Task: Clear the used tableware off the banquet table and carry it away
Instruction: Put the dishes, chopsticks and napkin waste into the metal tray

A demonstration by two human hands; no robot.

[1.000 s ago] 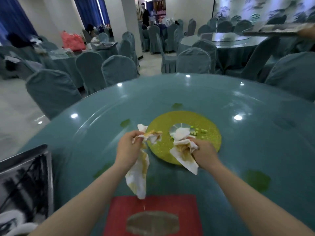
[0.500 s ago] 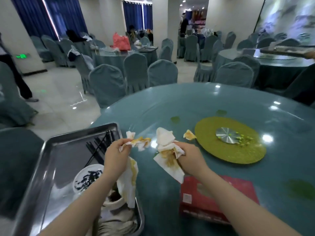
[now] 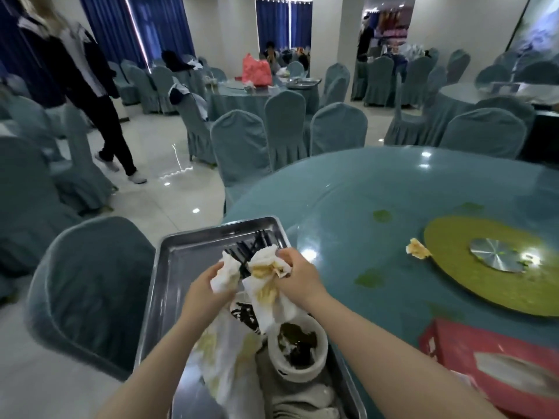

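Hands, left (image 3: pixel 203 290) and right (image 3: pixel 298 275), hover over the steel tray (image 3: pixel 181 261), fingers clutching stained napkins (image 3: pixel 266 285).

- I see white napkins (image 3: pixel 266 285) blotched with yellow-orange stains.
- The tray (image 3: pixel 169 267) is bare silver metal.
- The chopsticks (image 3: pixel 251 246) are black.
- The bowl (image 3: pixel 298 349) is white with dark residue inside.
- The table (image 3: pixel 363 189) is glossy teal, spotted green.
- The round mat (image 3: pixel 484 285) is olive-yellow around a silver disc (image 3: pixel 496 258).
- The box (image 3: pixel 472 355) is red.
- The chair covers (image 3: pixel 90 282) are grey-blue.
- The curtains (image 3: pixel 281 22) are deep blue.
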